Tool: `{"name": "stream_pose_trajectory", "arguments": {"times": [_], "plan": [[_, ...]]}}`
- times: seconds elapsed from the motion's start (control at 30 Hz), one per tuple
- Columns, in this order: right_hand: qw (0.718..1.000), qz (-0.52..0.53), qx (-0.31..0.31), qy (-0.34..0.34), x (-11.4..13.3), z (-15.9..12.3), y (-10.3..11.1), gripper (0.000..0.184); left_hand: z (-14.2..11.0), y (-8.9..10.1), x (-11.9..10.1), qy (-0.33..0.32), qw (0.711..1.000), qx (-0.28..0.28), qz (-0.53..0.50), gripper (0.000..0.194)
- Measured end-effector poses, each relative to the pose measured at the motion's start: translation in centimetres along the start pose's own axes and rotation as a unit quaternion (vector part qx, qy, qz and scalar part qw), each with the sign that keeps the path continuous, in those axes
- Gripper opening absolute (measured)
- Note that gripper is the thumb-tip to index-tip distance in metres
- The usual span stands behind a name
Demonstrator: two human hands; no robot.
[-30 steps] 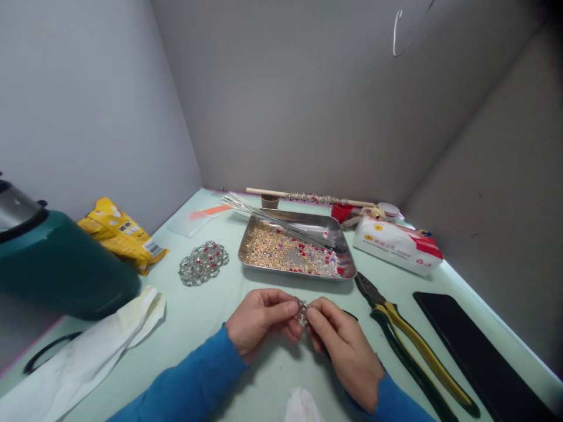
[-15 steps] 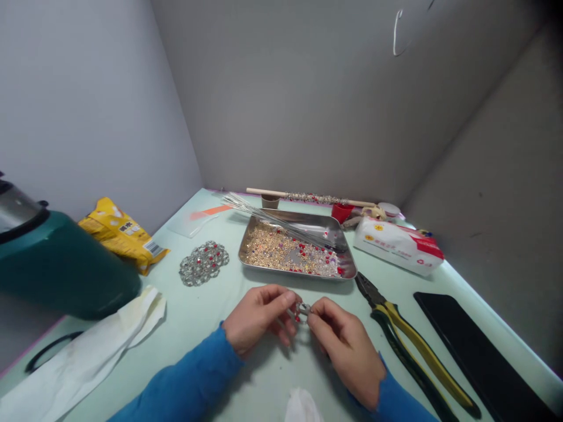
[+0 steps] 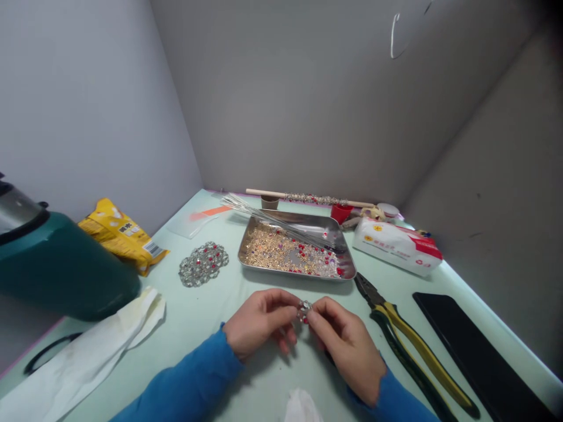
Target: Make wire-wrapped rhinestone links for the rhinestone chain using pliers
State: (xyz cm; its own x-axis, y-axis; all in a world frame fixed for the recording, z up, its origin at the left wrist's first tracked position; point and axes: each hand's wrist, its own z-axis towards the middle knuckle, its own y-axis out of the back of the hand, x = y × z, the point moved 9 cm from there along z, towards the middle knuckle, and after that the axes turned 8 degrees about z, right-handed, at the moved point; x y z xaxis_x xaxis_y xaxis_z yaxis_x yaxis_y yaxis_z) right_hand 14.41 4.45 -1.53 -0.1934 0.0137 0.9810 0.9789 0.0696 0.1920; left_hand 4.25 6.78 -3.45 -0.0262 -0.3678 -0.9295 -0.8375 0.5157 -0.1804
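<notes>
Between my two hands is a small beaded wire ornament (image 3: 304, 310), silvery with red beads. My left hand (image 3: 264, 322) pinches its left side with thumb and forefinger, the other fingers loosely curled below. On its right side, my right hand (image 3: 345, 343) grips it between thumb and bent forefinger. Fingertips cover part of the piece. Just beyond my hands stands a metal tray (image 3: 299, 273) of gold, clear and red beads, with a bundle of thin wires (image 3: 281, 221) lying across it. Left of the tray lies a pile of similar beaded pieces (image 3: 203, 265).
Pliers (image 3: 409, 340) and a black flat object (image 3: 479, 351) lie at right, below a tissue pack (image 3: 396, 246). A green bottle (image 3: 65, 264), a yellow packet (image 3: 125, 234) and white cloth (image 3: 97, 357) occupy the left. A beaded stick (image 3: 308, 198) spans the back.
The ornament has turned between my fingers, showing more of its clear beads. My left fingertips have shifted slightly right and down, closer to my right hand.
</notes>
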Motion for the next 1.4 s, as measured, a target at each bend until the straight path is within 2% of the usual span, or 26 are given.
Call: {"name": "stream_pose_trajectory", "arguments": {"times": [0.1, 0.27, 0.4, 0.57, 0.67, 0.8, 0.97, 1.07, 1.17, 1.27, 1.4], "plan": [[0.999, -0.042, 0.002, 0.026, 0.5, -0.1, -0.1, 0.026, 0.0, 0.0, -0.2, -0.008, 1.000, -0.002, 0.020, 0.029], [1.000, -0.001, -0.004, 0.008, 0.2, -0.1, 0.0, 0.023, 0.1, 0.5, -0.1, -0.018, 0.999, -0.030, -0.029, 0.027], [1.000, 0.000, -0.007, 0.023, 0.2, -0.1, 0.1, 0.021, 0.1, 0.5, -0.1, -0.016, 0.998, -0.035, -0.051, 0.028], [0.999, -0.022, 0.004, 0.032, 0.5, -0.1, 0.0, 0.022, -0.1, 0.6, -0.3, -0.007, 0.999, -0.046, 0.015, 0.033], [1.000, 0.016, 0.025, 0.000, 0.1, -0.2, -0.3, 0.024, -0.2, 0.7, -0.5, -0.011, 0.997, -0.057, 0.055, 0.029], [0.995, 0.083, 0.049, -0.039, -0.2, -0.3, -0.7, 0.026, -0.2, 0.2, -0.6, -0.010, 0.999, -0.032, 0.028, 0.032], [0.999, 0.038, -0.006, -0.005, 0.3, 0.0, -0.2, 0.021, -0.2, 0.8, -0.8, -0.028, 0.997, -0.077, -0.018, 0.030], [0.999, -0.004, -0.032, 0.029, 0.5, 0.1, 0.2, 0.018, -0.1, 0.8, -0.7, -0.034, 0.996, -0.078, -0.034, 0.029], [0.997, -0.018, -0.056, 0.057, 0.6, 0.2, 0.7, 0.016, 0.1, 0.5, -0.2, -0.018, 0.998, -0.060, 0.001, 0.031], [0.997, -0.023, -0.054, 0.056, 0.2, 0.1, 0.7, 0.016, 0.1, 0.3, 0.2, -0.006, 0.998, -0.046, 0.052, 0.032], [0.995, -0.051, -0.044, 0.076, 0.4, -0.1, 0.4, 0.016, 0.0, 0.8, -0.6, -0.049, 0.988, -0.066, 0.133, 0.029]]}}
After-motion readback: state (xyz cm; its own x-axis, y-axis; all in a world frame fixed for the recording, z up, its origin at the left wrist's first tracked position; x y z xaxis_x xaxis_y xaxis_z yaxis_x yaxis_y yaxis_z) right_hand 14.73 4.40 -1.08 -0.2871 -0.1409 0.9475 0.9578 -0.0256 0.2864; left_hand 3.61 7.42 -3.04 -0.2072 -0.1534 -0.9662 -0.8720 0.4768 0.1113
